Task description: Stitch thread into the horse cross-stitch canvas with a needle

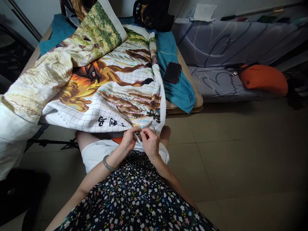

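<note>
A large cross-stitch cloth (113, 96) spreads over the table and down to my lap, partly embroidered with a brown and orange horse on a gridded white ground. Its left part is folded over and hangs off the side. At the near edge, my left hand (130, 139) pinches the cloth's border, fingers closed. Close beside it, my right hand (150, 142) has thumb and fingertips pressed together at the same edge. Whatever is between the right fingertips, perhaps a needle or thread, is too small to make out. Black stitched characters (109, 121) lie just left of my hands.
Under the embroidery, a teal cloth (178, 93) covers the table, with a black phone (172, 72) on it. A dark bag (154, 16) sits at the back. To the right stands a grey patterned sofa (211, 80) with an orange cushion (264, 79).
</note>
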